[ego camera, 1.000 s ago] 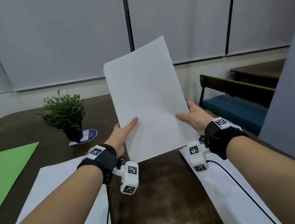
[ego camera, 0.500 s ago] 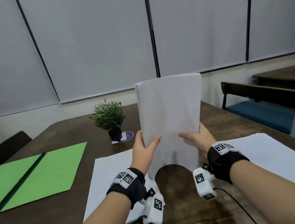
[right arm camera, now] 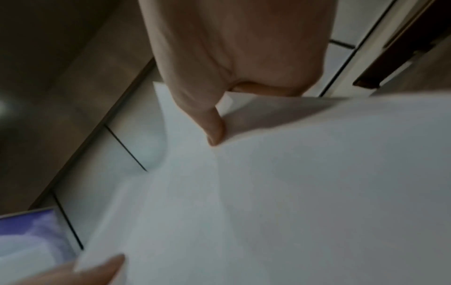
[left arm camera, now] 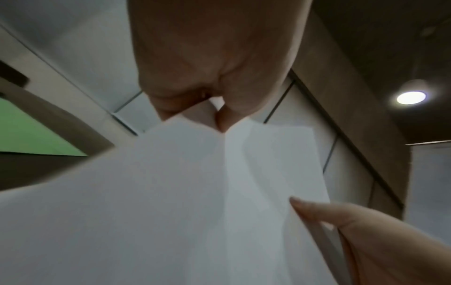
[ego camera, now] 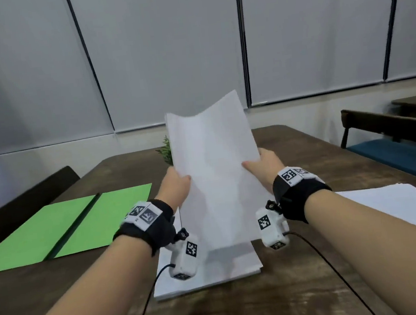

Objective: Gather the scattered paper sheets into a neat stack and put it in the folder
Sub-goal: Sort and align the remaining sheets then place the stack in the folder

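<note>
Paper sheets point(ego camera: 216, 172) stand upright between both hands above the near middle of the surface point(ego camera: 308, 296). In the head view the left hand point(ego camera: 176, 184) pinches their left edge and the right hand point(ego camera: 263, 166) their right edge, each grip clamped on the paper. Half a second ago the sheets bowed with an arch at the bottom; now they hang straighter, top edge dipped in the middle, bottom edge over a flat white stack point(ego camera: 214, 270). The green folder point(ego camera: 74, 224) lies open toward the left edge, and more white paper point(ego camera: 399, 208) lies at the right edge. A potted plant point(ego camera: 166, 151) peeks from behind the sheets. The wrist bands carry black-and-white square codes; no writing is readable.

The left wrist view shows thumb and fingers point(left arm camera: 227, 113) pinching the sheet edge, blurred.

The right wrist view shows the thumb point(right arm camera: 214, 125) pressed on the paper.
</note>
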`<act>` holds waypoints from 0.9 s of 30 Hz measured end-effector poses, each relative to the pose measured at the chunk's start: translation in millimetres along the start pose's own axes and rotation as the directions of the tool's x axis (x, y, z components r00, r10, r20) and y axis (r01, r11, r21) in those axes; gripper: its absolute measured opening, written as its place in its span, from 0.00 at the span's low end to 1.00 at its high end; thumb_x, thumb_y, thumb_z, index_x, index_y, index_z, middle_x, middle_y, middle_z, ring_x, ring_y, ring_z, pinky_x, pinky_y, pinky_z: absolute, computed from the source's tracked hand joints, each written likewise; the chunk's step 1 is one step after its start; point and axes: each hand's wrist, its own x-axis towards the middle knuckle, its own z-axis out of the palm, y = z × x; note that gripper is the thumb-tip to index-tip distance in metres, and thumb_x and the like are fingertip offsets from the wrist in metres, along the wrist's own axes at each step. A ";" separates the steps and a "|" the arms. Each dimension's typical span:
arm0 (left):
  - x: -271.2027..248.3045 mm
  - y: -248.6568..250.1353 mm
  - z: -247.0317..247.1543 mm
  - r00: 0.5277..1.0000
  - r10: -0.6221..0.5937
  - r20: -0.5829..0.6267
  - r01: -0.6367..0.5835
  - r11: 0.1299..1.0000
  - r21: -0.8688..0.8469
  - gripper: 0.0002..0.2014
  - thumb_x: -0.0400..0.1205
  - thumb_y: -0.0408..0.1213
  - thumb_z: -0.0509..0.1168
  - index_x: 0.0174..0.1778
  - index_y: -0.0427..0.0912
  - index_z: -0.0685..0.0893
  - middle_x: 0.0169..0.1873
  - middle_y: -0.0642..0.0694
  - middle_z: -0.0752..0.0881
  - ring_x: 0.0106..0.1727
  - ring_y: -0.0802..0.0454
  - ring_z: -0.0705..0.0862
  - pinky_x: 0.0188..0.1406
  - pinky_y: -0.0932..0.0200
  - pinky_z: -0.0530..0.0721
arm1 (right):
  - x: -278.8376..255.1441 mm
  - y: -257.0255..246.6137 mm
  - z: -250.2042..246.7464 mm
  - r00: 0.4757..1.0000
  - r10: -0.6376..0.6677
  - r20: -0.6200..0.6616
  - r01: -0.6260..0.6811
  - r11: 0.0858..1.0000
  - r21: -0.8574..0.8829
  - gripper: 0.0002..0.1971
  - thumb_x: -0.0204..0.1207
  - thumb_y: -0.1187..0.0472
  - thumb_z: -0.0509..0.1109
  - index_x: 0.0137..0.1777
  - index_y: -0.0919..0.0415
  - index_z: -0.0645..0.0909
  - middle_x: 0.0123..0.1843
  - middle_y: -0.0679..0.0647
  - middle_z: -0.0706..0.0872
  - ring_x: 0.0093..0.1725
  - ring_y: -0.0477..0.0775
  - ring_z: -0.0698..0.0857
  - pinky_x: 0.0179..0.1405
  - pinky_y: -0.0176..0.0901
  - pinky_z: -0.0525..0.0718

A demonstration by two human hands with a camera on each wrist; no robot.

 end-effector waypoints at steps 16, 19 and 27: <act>1.4 -89.1 -25.4 0.816 -0.525 0.241 0.178 0.626 0.760 0.23 0.85 0.44 0.62 0.73 0.33 0.75 0.72 0.39 0.77 0.72 0.43 0.77 0.68 0.56 0.74 | -39.0 51.7 79.6 0.817 0.524 0.240 -0.194 0.642 -0.741 0.11 0.73 0.53 0.68 0.52 0.56 0.78 0.52 0.54 0.83 0.50 0.59 0.82 0.52 0.42 0.80; 4.4 -94.8 -28.3 0.762 -0.597 0.250 0.316 0.681 0.661 0.23 0.81 0.42 0.69 0.66 0.29 0.79 0.53 0.36 0.86 0.47 0.44 0.83 0.45 0.56 0.80 | -43.8 46.6 65.7 0.799 0.553 0.235 -0.215 0.628 -0.748 0.12 0.74 0.51 0.69 0.55 0.54 0.80 0.51 0.56 0.82 0.49 0.60 0.81 0.49 0.41 0.78; -12.4 -94.8 -12.0 0.752 -0.612 0.243 0.363 0.693 0.623 0.25 0.82 0.39 0.67 0.72 0.30 0.74 0.71 0.33 0.76 0.72 0.38 0.76 0.68 0.51 0.76 | -47.6 58.5 65.0 0.828 0.490 0.272 -0.177 0.690 -0.702 0.24 0.85 0.49 0.60 0.74 0.64 0.74 0.74 0.58 0.77 0.71 0.61 0.78 0.66 0.45 0.74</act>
